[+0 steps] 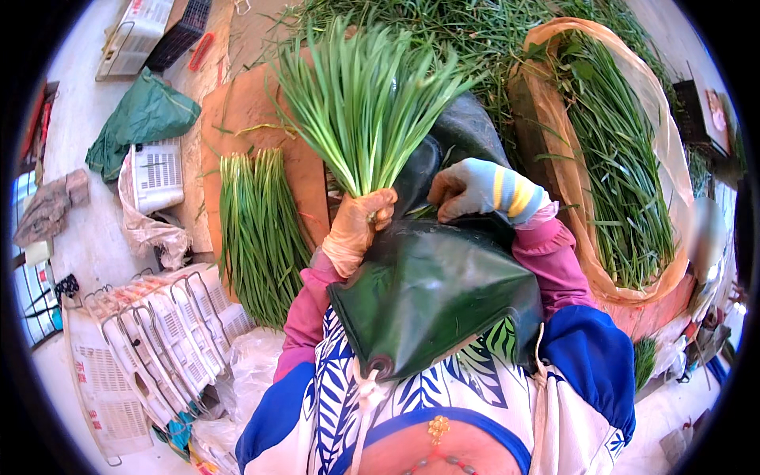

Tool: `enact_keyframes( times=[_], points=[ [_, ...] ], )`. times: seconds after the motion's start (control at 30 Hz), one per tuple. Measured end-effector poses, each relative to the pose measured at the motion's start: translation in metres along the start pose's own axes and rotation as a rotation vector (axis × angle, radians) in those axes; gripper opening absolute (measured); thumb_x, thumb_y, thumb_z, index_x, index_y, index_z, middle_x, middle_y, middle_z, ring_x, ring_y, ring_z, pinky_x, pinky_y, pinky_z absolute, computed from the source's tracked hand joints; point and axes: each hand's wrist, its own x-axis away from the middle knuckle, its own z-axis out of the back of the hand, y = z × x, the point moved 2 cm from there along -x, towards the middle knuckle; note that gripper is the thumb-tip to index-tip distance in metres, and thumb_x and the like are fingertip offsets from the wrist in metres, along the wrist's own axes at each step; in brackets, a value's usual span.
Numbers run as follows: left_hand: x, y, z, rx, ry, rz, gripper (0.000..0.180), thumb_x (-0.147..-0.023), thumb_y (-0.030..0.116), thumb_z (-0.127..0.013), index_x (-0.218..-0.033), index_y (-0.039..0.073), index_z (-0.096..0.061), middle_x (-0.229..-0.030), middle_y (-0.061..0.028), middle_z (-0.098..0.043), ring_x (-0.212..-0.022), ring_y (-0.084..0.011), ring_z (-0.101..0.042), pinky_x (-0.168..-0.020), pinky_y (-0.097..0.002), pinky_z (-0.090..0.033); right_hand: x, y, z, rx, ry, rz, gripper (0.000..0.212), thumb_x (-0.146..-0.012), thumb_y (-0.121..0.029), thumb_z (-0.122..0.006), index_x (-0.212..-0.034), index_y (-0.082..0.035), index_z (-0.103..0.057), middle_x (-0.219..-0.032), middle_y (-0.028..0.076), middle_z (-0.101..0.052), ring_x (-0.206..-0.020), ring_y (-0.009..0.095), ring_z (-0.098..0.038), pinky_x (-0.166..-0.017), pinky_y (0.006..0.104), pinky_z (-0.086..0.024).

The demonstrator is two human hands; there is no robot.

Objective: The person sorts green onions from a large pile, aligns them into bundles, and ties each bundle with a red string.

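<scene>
My left hand (355,227), in a thin orange-tan glove, is closed round the lower ends of a bunch of garlic chives (368,111). The long green leaves fan out upward, away from me. To its right, my right hand (481,191) wears a grey-blue glove with yellow stripes at the cuff. Its fingers are curled above the dark green apron (435,289) on my lap; whatever they may hold is hidden. A trimmed, evenly laid pile of chives (263,229) lies left of my left hand, partly on a brown board (226,119).
On the right stands an open translucent orange bag (582,170) full of chives. Loose leaves (467,39) cover the far floor. At left are stacked white plastic crates (170,332), a white basket (157,174) and a green sack (142,123).
</scene>
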Motion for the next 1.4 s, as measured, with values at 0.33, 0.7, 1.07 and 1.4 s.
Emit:
enact_keyframes(
  times=[0.33,0.7,1.07,1.4],
  points=[
    [0.006,0.004,0.005,-0.119,-0.037,0.037,0.017,-0.073,0.016,-0.059,-0.074,0.002,-0.049,-0.055,0.0005,-0.041,-0.044,-0.0074,-0.035,-0.04,-0.0209,-0.024,0.018,0.0,0.087,-0.634,0.789,0.322,0.017,-0.083,-0.018,-0.056,-0.095,-0.006,-0.059,-0.062,0.002,-0.056,-0.044,0.007,-0.048,-0.039,0.0193,-0.039],
    [-0.027,0.048,-0.012,0.406,-0.301,-0.291,0.078,-0.08,0.012,-0.06,-0.136,0.001,-0.006,-0.075,-0.0035,-0.044,-0.045,-0.005,-0.039,-0.036,-0.0175,-0.03,-0.077,0.185,0.13,-0.827,1.011,-0.179,0.02,-0.08,-0.012,-0.057,-0.099,-0.006,-0.055,-0.073,0.007,-0.059,-0.049,0.013,-0.05,-0.044,0.0281,-0.042],
    [0.004,0.044,-0.011,0.632,-0.108,-0.263,0.075,-0.081,0.008,-0.057,-0.136,0.002,-0.008,-0.071,-0.0064,-0.047,-0.04,-0.0059,-0.042,-0.032,-0.0178,-0.031,-0.238,0.173,0.151,0.91,0.573,-0.074,0.04,-0.071,-0.018,-0.059,-0.111,-0.021,-0.054,-0.11,0.004,-0.056,-0.108,0.024,-0.049,-0.092,0.0375,-0.035],
    [0.015,0.044,-0.006,0.622,0.059,-0.29,0.075,-0.08,0.011,-0.061,-0.135,0.001,-0.01,-0.07,-0.0042,-0.046,-0.039,-0.0026,-0.042,-0.031,-0.0159,-0.034,-0.301,0.184,0.138,1.246,0.096,-0.103,0.024,-0.083,-0.021,-0.045,-0.102,-0.02,-0.06,-0.106,0.003,-0.057,-0.104,0.022,-0.051,-0.088,0.0565,-0.031]
  ],
)
